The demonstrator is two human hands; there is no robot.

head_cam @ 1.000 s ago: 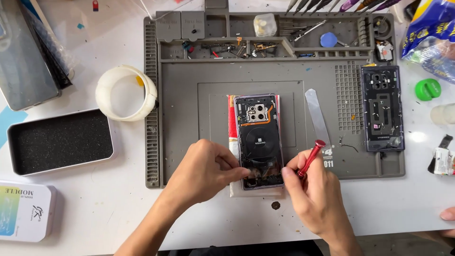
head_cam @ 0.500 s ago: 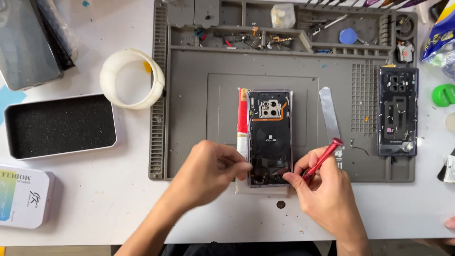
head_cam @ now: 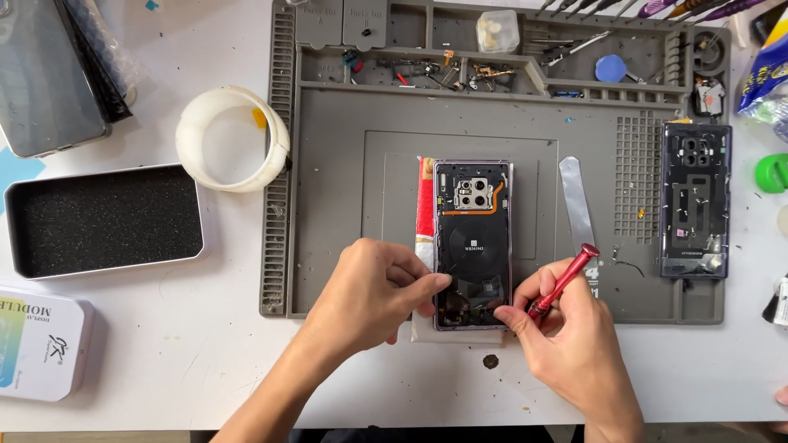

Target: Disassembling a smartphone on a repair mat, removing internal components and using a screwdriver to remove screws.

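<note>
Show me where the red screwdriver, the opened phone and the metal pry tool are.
red screwdriver (head_cam: pixel 565 281), head view, middle of its shaft.
opened phone (head_cam: pixel 472 230), head view, the dark round coil.
metal pry tool (head_cam: pixel 576 201), head view, the flat blade.

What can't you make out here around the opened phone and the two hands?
Head view only:
- Tip of the red metal screwdriver: hidden behind the right hand fingers.
- Lower end of the opened black phone: covered by the left hand and the right.
- Small parts in the grey silicone mat top compartments: too small.
- Grey slab, top left: cut off.
</note>
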